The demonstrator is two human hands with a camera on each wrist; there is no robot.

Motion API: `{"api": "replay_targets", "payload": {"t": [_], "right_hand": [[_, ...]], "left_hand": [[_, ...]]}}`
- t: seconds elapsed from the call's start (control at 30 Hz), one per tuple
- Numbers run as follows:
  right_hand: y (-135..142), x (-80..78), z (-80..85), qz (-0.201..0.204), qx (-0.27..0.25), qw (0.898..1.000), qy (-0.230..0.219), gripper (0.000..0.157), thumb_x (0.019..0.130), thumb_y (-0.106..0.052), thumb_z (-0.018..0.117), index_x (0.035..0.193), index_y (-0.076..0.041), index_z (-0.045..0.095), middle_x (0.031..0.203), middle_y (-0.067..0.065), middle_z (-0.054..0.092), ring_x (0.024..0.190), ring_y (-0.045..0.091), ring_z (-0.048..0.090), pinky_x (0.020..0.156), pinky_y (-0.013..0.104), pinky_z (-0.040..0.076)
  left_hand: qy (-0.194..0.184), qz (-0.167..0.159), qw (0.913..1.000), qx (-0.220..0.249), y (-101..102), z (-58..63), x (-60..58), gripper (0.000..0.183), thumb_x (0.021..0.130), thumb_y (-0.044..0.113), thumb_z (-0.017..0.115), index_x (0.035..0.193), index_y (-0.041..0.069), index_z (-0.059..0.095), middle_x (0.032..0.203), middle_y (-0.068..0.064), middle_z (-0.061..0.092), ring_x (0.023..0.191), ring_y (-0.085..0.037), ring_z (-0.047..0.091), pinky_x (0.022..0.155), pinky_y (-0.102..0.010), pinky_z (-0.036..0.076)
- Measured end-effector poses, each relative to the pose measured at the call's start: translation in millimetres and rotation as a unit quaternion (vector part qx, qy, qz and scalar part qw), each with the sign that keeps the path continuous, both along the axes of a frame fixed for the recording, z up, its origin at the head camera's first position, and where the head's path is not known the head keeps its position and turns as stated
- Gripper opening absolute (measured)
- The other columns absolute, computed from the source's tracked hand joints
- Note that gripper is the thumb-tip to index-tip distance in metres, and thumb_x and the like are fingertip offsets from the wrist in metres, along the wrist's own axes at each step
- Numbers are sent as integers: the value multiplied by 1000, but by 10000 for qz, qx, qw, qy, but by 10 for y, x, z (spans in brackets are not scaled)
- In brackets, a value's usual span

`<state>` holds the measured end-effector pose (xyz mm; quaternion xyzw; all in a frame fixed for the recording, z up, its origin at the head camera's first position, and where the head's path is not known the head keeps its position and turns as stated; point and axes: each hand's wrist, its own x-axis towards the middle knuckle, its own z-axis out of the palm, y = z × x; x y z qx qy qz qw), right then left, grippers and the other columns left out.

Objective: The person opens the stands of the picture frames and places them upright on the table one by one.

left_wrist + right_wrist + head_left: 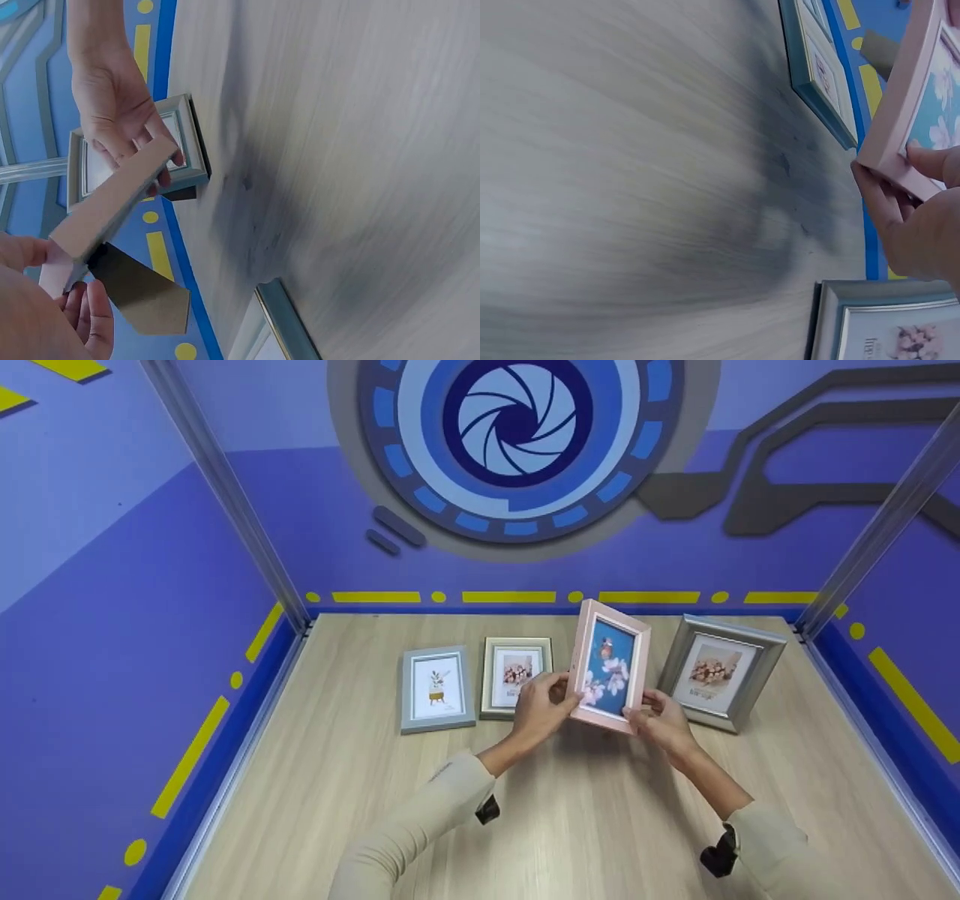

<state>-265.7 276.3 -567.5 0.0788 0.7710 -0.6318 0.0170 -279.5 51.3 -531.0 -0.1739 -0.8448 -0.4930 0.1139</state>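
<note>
Between my two hands a pink picture frame (611,667), with white blossoms on a blue ground, is held tilted above the wooden table. My left hand (538,705) grips its lower left side, thumb toward the front. At the lower right corner my right hand (662,724) pinches the frame, thumb on the front and fingers behind. From the left wrist view the pink frame's bottom edge (112,199) shows, with its dark back stand (142,292) swung out. In the right wrist view the right thumb (930,161) lies on the pink border.
A grey-blue frame (438,690) and a champagne-gold frame (491,679) stand to the left, the gold one partly behind my left hand. A larger silver frame (720,673) stands to the right. Blue-purple panels (525,574) enclose the wooden tabletop (330,795) at back and sides.
</note>
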Motion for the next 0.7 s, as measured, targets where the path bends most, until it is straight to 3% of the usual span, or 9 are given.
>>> {"api": "replay_targets", "payload": {"t": [0.23, 0.47, 0.6, 0.7], "right_hand": [[-35, -27, 67, -147, 196, 9992, 327, 48, 90, 4, 51, 135, 12, 37, 131, 31, 47, 119, 34, 48, 76, 10, 46], [14, -64, 109, -396, 890, 9923, 771, 50, 91, 1, 54, 138, 7, 40, 129, 26, 53, 119, 34, 52, 89, 21, 42], [33, -91, 100, -394, 889, 9921, 788, 53, 91, 1, 53, 141, 5, 38, 133, 25, 52, 124, 32, 49, 88, 14, 40], [44, -115, 55, -402, 856, 9929, 714, 54, 91, 0, 52, 142, 3, 36, 136, 24, 49, 127, 31, 46, 85, 12, 40]], "left_hand": [[-23, 523, 9986, -81, 38, -91, -126, 22, 76, 8, 69, 98, 8, 69, 86, -4, 66, 82, -21, 62, 75, -24, 45], [15, 956, 9953, -129, 179, -168, -274, 26, 79, 2, 67, 104, 7, 70, 93, -6, 68, 85, -20, 64, 76, -28, 50], [-107, 1298, 9910, -300, 279, -233, -363, 33, 78, -3, 64, 109, 6, 69, 96, -6, 69, 88, -21, 65, 80, -32, 51], [-346, 1336, 9899, -324, 361, -304, -401, 40, 76, -6, 62, 114, 6, 67, 102, -8, 68, 95, -23, 64, 85, -33, 51]]}}
